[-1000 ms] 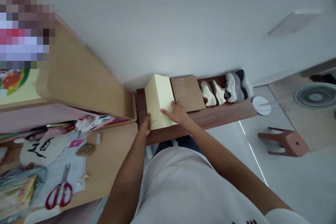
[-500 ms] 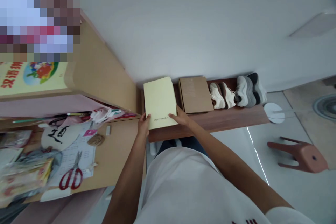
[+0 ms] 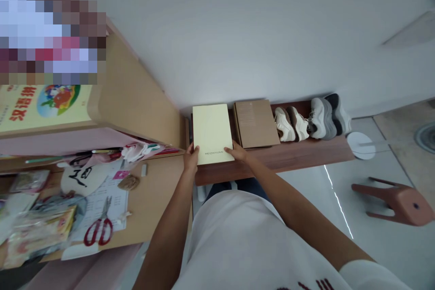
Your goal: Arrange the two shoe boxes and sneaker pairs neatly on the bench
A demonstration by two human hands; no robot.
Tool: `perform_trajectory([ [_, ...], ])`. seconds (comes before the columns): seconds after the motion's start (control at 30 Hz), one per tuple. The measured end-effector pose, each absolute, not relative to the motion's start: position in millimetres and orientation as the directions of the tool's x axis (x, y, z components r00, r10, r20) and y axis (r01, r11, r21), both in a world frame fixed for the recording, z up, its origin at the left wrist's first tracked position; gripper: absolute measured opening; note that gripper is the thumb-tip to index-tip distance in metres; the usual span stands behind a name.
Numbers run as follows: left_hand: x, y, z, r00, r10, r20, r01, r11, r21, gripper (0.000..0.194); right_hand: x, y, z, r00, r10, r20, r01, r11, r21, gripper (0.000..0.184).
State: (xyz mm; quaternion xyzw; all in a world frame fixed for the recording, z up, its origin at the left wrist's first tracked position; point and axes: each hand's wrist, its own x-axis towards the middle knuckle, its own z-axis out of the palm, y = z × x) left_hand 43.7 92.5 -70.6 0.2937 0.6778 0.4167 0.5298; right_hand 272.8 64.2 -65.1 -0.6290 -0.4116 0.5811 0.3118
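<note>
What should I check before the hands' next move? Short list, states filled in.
1. Left hand on the pale yellow MEIZHIYUAN box, left side: ok.
2. Right hand on its right side: ok.
3. Lettering facing up, readable: ok.
4. Gap to the brown cardboard box: ok, narrow.
5. Cream sneakers away from both hands: ok.
6. Underside fully seated on the wooden bench: cannot tell, hidden.

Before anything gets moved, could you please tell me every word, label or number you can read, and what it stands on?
"MEIZHIYUAN": on the pale yellow rectangular box.
"汉语", in red, then a character I cannot read surely: on the pale yellow printed cover.
Too blurred: black lettering on the white rounded item; small print on the white paper sheet.
Cut off by the picture's edge: red lettering on the white short-sleeved shirt.
</note>
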Motion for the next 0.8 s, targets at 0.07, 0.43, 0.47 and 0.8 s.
perform_trajectory([
  [0.07, 44.1, 94.0, -70.6, -0.261, 0.84, -0.476, -0.029, 0.486, 0.873, 0.045, 273.2, 65.3, -66.4, -0.019, 0.883, -0.468, 0.152, -0.46, -0.875, 0.063],
  [0.43, 46.8, 90.4, -63.1, -0.279, 0.849, -0.448, 0.022, 0.472, 0.882, 0.043, 276.2, 76.7, -71.3, -0.069, 0.89, -0.452, 0.191, -0.433, -0.881, 0.064],
  [0.47, 46.7, 90.5, -63.8, -0.28, 0.849, -0.449, 0.017, 0.472, 0.882, 0.043, 276.0, 77.7, -71.2, -0.061, 0.89, -0.452, 0.204, -0.432, -0.879, 0.065],
  [0.8, 45.4, 98.1, -67.7, -0.26, 0.847, -0.463, 0.004, 0.48, 0.877, 0.041, 269.4, 78.6, -61.9, -0.031, 0.884, -0.467, 0.259, -0.444, -0.857, 0.065],
])
